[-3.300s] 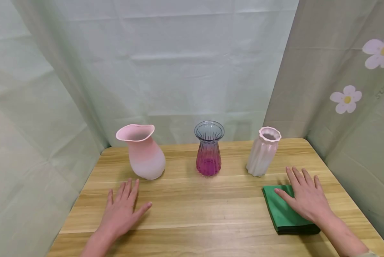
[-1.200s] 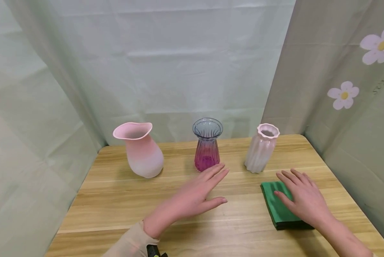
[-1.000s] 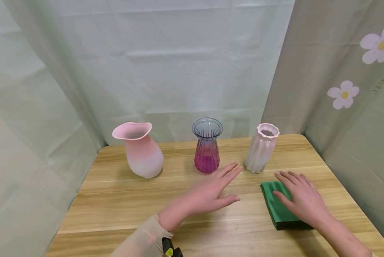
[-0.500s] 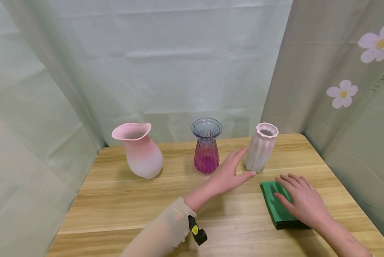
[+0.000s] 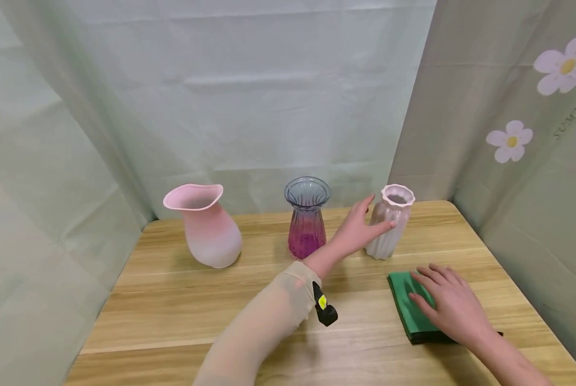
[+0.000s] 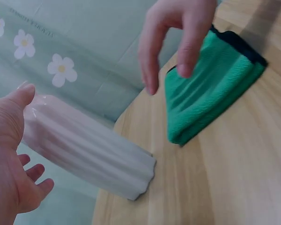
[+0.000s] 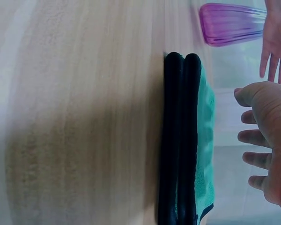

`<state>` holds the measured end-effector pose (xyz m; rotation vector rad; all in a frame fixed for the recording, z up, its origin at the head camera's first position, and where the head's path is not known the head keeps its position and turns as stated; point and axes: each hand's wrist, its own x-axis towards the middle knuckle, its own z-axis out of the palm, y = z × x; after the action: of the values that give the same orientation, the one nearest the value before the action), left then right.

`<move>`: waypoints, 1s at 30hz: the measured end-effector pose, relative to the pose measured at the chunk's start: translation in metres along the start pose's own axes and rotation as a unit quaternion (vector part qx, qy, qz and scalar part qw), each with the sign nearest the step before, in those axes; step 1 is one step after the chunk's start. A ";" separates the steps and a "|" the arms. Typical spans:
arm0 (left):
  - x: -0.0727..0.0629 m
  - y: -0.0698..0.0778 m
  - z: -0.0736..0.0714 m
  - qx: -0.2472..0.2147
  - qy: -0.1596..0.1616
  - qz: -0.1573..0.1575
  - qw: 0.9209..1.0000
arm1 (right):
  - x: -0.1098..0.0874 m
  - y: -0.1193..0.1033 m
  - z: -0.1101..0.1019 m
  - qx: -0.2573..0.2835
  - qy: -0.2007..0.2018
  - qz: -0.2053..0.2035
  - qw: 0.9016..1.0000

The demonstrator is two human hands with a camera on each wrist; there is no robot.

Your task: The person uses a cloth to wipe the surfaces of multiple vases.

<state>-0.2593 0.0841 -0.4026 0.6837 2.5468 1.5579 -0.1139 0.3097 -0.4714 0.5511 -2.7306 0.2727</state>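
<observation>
A ribbed white vase (image 5: pixel 388 228) with a scalloped, pinkish rim stands at the back right of the table. My left hand (image 5: pixel 357 228) is beside its upper left side, thumb and fingers spread apart. In the left wrist view the thumb (image 6: pixel 24 95) overlaps the vase's rim end, and the other fingers sit beside its body. My right hand (image 5: pixel 454 300) hovers over a folded green cloth (image 5: pixel 405 300) with dark edging, fingers loosely bent and holding nothing. Seen from the right wrist, a gap shows between that hand (image 7: pixel 269 136) and the cloth (image 7: pixel 206 140).
A blue-to-purple glass vase (image 5: pixel 307 230) stands at the back middle, just left of my left hand. Farther left is a pink-and-white vase (image 5: pixel 212 236) with a wavy flared mouth. Pale curtains (image 5: pixel 288 107) hang close behind the wooden table (image 5: pixel 181 316).
My left hand has moved from the table's left side across to the white vase, rising along it with spread fingers. My right hand stays above the cloth, its fingers slightly more bent.
</observation>
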 end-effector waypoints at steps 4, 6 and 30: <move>0.011 0.000 0.002 0.003 0.001 -0.011 1.000 | -0.004 0.000 0.002 -0.001 0.005 -0.004 1.000; 0.015 0.000 0.004 -0.001 0.001 -0.012 1.000 | -0.007 0.000 0.003 -0.002 0.003 -0.004 1.000; 0.033 0.001 0.011 -0.032 -0.004 0.022 0.999 | -0.042 0.008 -0.001 -0.012 -0.070 -0.063 0.995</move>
<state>-0.2849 0.1071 -0.4024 0.7436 2.4808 1.6375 -0.0802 0.3313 -0.4869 0.7605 -2.8139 0.1746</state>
